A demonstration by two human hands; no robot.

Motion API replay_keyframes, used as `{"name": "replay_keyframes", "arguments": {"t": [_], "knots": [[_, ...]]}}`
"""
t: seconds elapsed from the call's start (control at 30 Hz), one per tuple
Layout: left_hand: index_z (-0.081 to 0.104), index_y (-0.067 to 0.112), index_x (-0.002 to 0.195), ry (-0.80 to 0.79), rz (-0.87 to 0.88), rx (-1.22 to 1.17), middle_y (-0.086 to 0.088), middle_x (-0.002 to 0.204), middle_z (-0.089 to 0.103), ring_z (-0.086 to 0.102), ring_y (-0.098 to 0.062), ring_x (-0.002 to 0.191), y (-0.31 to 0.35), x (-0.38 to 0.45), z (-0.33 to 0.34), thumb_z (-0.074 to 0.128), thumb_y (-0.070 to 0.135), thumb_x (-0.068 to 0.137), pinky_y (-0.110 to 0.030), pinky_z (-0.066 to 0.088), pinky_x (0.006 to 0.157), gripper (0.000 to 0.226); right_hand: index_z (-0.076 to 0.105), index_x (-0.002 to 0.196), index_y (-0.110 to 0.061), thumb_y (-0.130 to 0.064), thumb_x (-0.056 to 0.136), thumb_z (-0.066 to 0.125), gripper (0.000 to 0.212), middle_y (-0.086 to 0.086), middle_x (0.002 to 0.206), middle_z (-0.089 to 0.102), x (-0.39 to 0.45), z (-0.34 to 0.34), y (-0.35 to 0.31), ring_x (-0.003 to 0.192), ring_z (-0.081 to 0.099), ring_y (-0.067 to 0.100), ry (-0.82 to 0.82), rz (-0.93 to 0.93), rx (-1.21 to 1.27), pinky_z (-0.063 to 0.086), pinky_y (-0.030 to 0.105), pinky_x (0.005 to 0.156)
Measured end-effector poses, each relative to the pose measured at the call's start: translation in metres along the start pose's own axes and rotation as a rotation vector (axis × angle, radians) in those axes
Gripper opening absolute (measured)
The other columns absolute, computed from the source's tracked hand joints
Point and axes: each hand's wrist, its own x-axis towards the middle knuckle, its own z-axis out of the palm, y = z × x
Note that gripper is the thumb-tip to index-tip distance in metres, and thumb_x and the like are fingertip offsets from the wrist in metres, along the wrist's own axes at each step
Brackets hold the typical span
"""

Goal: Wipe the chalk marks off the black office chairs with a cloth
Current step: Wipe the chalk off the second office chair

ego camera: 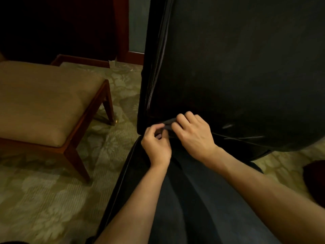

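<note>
A black office chair (237, 67) fills the right half of the view, its tall backrest upright and its seat (193, 199) running toward me. Pale chalk strokes (246, 137) show near the bottom right of the backrest, and faint streaks run along its left edge (153, 92). A small dark cloth (168, 123) is bunched at the crease between backrest and seat. My left hand (156, 145) pinches the cloth's left end with curled fingers. My right hand (193, 132) grips its right part, fingers curled over it against the backrest.
A tan upholstered stool with wooden legs (44, 103) stands at the left. Patterned green carpet (52, 199) covers the floor between stool and chair. A dark wooden wall base (88, 59) runs behind. A dark reddish object (314, 178) sits at the right edge.
</note>
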Motion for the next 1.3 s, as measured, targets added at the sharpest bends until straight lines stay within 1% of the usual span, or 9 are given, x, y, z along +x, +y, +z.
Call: {"name": "replay_keyframes", "arguments": {"t": [0.17,0.23,0.47,0.63,0.83,0.9,1.0,1.17,1.3], "knots": [[0.065,0.021,0.096,0.128,0.053,-0.188,-0.009,0.111,0.065,0.065,-0.016,0.102,0.024,0.000,-0.010,0.060,0.008,0.087,-0.028,0.056,0.086,0.017,0.063,0.087,-0.007,-0.009,0.092,0.059,0.006,0.013,0.091,0.061,0.039,-0.028,-0.002,0.077,0.055,0.031,0.152,-0.074,0.028,0.040,0.039,0.058],[0.065,0.016,0.092,0.194,0.070,-0.229,-0.010,0.108,0.061,0.063,-0.010,0.101,0.020,0.004,-0.007,0.056,-0.002,0.089,-0.023,0.054,0.084,0.020,0.064,0.089,-0.008,-0.009,0.092,0.059,0.006,0.013,0.094,0.062,0.042,-0.026,-0.004,0.080,0.057,0.031,0.167,-0.058,0.024,0.041,0.038,0.060],[0.069,0.005,0.091,0.015,-0.143,-0.097,-0.010,0.095,0.067,0.065,-0.018,0.087,-0.007,-0.003,0.022,0.066,-0.014,0.084,-0.004,0.047,0.069,0.021,0.063,0.085,-0.011,-0.009,0.089,0.050,0.014,0.007,0.089,0.057,-0.013,0.015,0.008,0.080,0.053,0.028,-0.066,-0.092,-0.036,0.033,0.036,0.062],[0.062,0.031,0.089,0.109,-0.005,-0.126,-0.014,0.105,0.067,0.068,-0.018,0.097,-0.001,0.013,0.000,0.064,-0.010,0.087,-0.018,0.055,0.080,0.042,0.061,0.084,-0.009,-0.008,0.089,0.060,0.005,0.009,0.085,0.056,0.016,0.002,0.000,0.072,0.051,0.029,0.048,-0.052,0.039,0.030,0.038,0.061],[0.061,0.014,0.101,0.096,-0.044,-0.133,-0.003,0.098,0.063,0.062,-0.012,0.089,0.000,0.015,0.009,0.058,-0.010,0.089,-0.022,0.056,0.080,0.027,0.062,0.083,-0.010,-0.006,0.087,0.059,0.006,0.009,0.085,0.058,0.015,0.004,-0.009,0.072,0.052,0.028,0.055,0.021,0.033,0.032,0.037,0.059],[0.061,0.018,0.091,0.021,-0.017,-0.069,-0.013,0.099,0.066,0.066,-0.021,0.091,-0.006,0.007,0.023,0.062,-0.012,0.084,-0.028,0.058,0.080,0.030,0.060,0.081,-0.010,-0.007,0.084,0.061,0.005,0.008,0.083,0.056,-0.011,0.012,0.000,0.072,0.050,0.028,0.016,0.100,0.031,0.031,0.037,0.059],[0.065,0.022,0.090,-0.170,0.070,0.099,0.000,0.099,0.066,0.065,-0.012,0.090,-0.009,-0.007,0.027,0.068,-0.005,0.084,-0.033,0.057,0.084,0.028,0.061,0.082,-0.008,-0.004,0.080,0.070,0.010,0.011,0.082,0.055,-0.048,0.021,0.002,0.071,0.049,0.030,-0.003,0.297,0.062,0.034,0.038,0.059],[0.068,0.017,0.099,-0.239,0.311,0.270,0.007,0.101,0.060,0.061,-0.011,0.094,-0.010,-0.016,0.013,0.067,0.001,0.086,-0.031,0.054,0.082,0.021,0.063,0.091,-0.005,-0.003,0.079,0.070,0.014,0.011,0.094,0.059,-0.061,0.023,-0.025,0.081,0.055,0.027,0.051,0.754,0.300,0.047,0.035,0.052],[0.067,0.017,0.100,-0.399,0.416,0.464,0.003,0.100,0.058,0.061,-0.018,0.094,-0.007,-0.010,0.002,0.066,0.004,0.088,-0.033,0.052,0.082,0.018,0.063,0.106,-0.011,-0.009,0.084,0.070,0.024,0.005,0.105,0.056,-0.067,0.027,-0.048,0.096,0.059,0.025,0.018,1.197,0.588,0.051,0.036,0.069]]}}
